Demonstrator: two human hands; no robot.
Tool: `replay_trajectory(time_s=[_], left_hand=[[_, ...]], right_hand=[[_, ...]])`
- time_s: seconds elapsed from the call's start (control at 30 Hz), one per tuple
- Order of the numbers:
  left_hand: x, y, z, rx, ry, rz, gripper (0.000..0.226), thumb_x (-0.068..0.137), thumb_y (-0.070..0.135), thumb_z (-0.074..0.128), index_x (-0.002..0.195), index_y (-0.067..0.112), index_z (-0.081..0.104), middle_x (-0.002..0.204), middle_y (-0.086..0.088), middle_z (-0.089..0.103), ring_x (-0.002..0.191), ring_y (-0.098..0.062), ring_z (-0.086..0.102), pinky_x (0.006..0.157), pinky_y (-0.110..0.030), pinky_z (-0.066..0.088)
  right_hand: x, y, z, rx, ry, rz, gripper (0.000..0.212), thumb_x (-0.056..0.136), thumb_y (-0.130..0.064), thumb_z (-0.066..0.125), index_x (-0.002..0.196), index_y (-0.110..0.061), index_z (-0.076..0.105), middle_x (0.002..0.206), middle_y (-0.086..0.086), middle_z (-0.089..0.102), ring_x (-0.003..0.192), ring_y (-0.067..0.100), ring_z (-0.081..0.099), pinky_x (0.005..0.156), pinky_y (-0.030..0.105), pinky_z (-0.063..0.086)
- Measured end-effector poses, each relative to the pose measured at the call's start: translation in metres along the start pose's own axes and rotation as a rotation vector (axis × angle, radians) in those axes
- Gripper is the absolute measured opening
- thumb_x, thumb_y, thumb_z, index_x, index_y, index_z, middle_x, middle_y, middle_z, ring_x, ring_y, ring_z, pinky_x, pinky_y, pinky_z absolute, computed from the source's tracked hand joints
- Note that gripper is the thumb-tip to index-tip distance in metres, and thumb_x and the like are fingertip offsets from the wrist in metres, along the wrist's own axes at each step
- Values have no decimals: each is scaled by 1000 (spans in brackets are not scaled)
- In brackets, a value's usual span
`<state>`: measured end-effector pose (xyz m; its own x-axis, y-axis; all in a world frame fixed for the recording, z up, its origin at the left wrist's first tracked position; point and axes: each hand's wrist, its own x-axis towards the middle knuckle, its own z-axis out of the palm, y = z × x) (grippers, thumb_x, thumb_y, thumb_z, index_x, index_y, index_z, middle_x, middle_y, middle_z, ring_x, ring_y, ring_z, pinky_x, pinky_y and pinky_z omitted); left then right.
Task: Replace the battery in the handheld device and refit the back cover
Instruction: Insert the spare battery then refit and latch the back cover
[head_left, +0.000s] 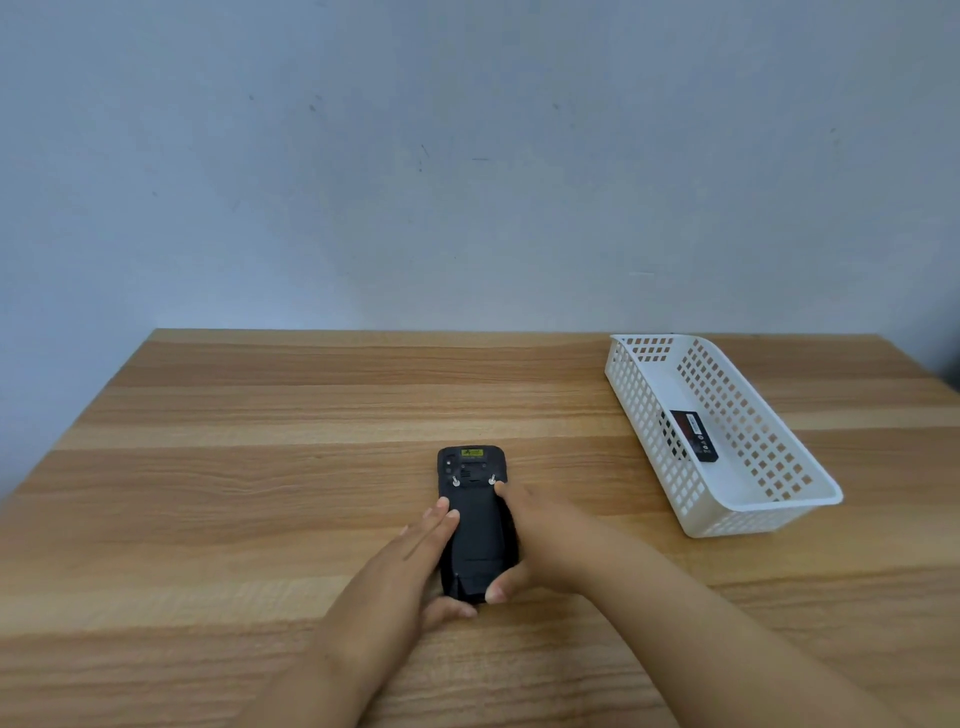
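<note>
Your left hand (415, 558) lies along the left edge of the one handheld device (475, 525), fingers straight and pressed together against its side, the thumb curled round the near end; it steadies the device rather than gripping it. The device rests back-up on the wooden table (234, 467), near the middle of the tabletop and towards you, its long axis running away from you. You can count two silver latches (455, 481) on its back, side by side just below a yellow label (472, 452) at the far end, and the dark back cover (475, 530) lies over the body below them. Your right hand (540, 540) cups the right edge of the device, its forefinger stretched out to touch the right-hand latch and its thumb pressed on the near right corner, so the fingers are spread, not clenched. Well apart on the right stands one white basket (769, 514), and in it lies one black battery (693, 434), against the left wall.
</note>
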<state>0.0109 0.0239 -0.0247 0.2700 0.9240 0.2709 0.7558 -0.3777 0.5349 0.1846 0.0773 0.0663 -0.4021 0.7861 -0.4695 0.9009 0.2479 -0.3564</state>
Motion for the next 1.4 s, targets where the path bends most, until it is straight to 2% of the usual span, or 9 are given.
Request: replay_trajectory(time_s=[0.07,0.23,0.63,0.8,0.9,1.07,1.2,1.3,1.4], left_hand=[[0,-1,1,-2,5,-4,92,67,80,33,135,18,34,143,3,27,130,3,14,106,-11,0],[1,0,1,-19,19,-21,101,62,85,30,136,16,34,142,6,25,129,4,13,105,-11,-1],[1,0,1,32,42,1,86,64,65,48,134,17,35,141,3,29,128,0,22,105,-21,14],[-1,-2,2,35,46,2,90,65,75,39,136,21,31,143,5,27,128,0,25,104,-22,23],[0,0,0,46,51,4,86,65,67,45,134,17,34,141,2,31,128,0,21,104,-22,21],[0,3,-2,81,65,6,83,65,66,45,132,17,38,139,2,34,127,-1,26,98,-30,36],[-1,3,-2,60,58,-11,85,64,66,46,134,18,36,141,4,30,127,0,25,101,-37,35],[-1,4,-2,51,48,-24,86,64,66,46,134,19,35,142,5,29,126,-3,31,103,-38,32],[-1,2,-1,42,42,-22,85,64,66,47,134,20,33,142,5,28,128,1,22,103,-42,30]], right_hand=[[0,-2,-3,-9,-12,12,109,64,-34,82,146,-19,12,144,3,40,128,24,43,102,36,40],[3,-8,-7,-121,-63,15,126,67,-37,80,147,-23,-15,148,6,35,130,27,41,101,39,40],[5,-7,-9,-149,-73,30,124,65,-42,80,148,-23,-10,151,5,28,134,26,36,105,39,37],[4,-7,-10,-146,-64,39,124,64,-42,81,148,-24,-8,152,5,27,134,26,36,103,39,37],[4,-6,-10,-172,-54,44,124,64,-46,80,148,-26,-8,151,6,28,132,27,37,101,38,38],[3,-4,-8,-239,-42,58,123,62,-55,77,148,-29,-7,146,7,33,127,27,42,95,41,43],[2,-2,-8,-302,23,54,119,58,-62,75,147,-31,3,142,3,40,125,25,45,90,41,45],[2,-3,-7,-308,62,46,115,56,-61,76,146,-28,12,142,2,40,128,25,42,96,41,42],[2,-4,-5,-260,84,37,111,56,-56,79,144,-25,19,142,2,40,130,24,39,101,40,36]])
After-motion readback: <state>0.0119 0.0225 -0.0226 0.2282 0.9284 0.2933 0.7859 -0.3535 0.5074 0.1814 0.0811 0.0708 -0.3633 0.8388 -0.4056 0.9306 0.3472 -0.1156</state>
